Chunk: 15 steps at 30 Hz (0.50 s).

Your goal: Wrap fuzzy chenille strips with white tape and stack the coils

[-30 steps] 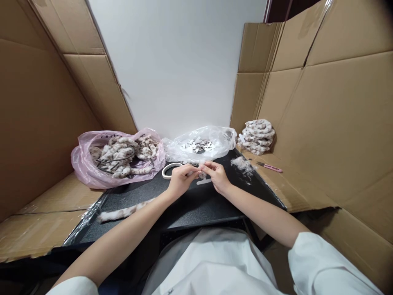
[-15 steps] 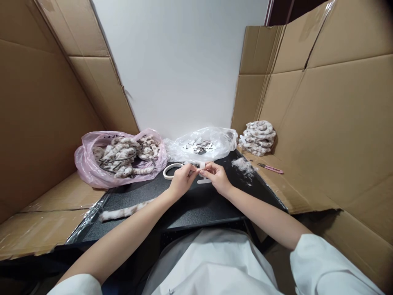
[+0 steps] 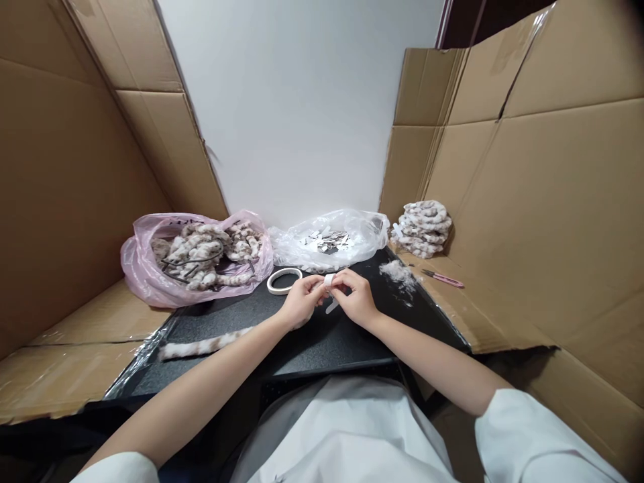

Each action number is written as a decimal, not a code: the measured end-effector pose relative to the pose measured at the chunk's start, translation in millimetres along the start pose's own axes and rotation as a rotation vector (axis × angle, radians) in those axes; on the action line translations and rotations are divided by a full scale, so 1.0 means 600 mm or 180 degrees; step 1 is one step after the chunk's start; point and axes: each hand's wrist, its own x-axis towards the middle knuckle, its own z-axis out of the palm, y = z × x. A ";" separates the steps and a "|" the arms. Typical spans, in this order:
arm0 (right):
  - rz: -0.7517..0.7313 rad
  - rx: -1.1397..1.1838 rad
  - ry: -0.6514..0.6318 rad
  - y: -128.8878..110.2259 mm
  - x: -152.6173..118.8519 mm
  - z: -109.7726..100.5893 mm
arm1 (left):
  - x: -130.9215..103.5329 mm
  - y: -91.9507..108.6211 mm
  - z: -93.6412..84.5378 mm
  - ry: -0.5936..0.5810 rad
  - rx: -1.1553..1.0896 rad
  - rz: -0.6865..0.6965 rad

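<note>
Both hands meet over the black tabletop, fingertips nearly touching. My left hand (image 3: 302, 300) is closed in a pinch on a small white strip (image 3: 329, 279), which shows between the thumbs and forefingers. My right hand (image 3: 357, 299) pinches the same strip from the other side. Below the fingers hangs a tilted white tab (image 3: 332, 306); whether it joins the strip is hidden. A brown-and-white furry cord (image 3: 201, 345) lies on the tabletop and passes under my left forearm; its far end, near the left hand, is mostly covered. Just beyond that hand lies a roll of masking tape (image 3: 272, 284).
At the back left, a pink plastic bag (image 3: 138, 272) holds furry cords. A clear bag (image 3: 362, 235) of small white and metal pieces stands behind the hands. To the right are loose fluff (image 3: 400, 274), stacked furry coils (image 3: 426, 228) and pink thread snips (image 3: 445, 278). Cardboard walls (image 3: 553, 215) flank the table.
Both hands have shifted slightly down, with the fingers more curled around the white strip. The white tab below them has turned from level to slanted.
</note>
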 end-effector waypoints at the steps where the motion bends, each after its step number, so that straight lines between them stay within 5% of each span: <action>1: -0.0017 -0.0003 -0.0011 0.000 0.000 0.000 | 0.001 0.001 -0.001 -0.0017 -0.0271 -0.0147; 15: -0.0449 0.0067 -0.0174 0.010 0.009 -0.011 | 0.012 0.004 -0.014 0.0021 -0.1631 -0.0904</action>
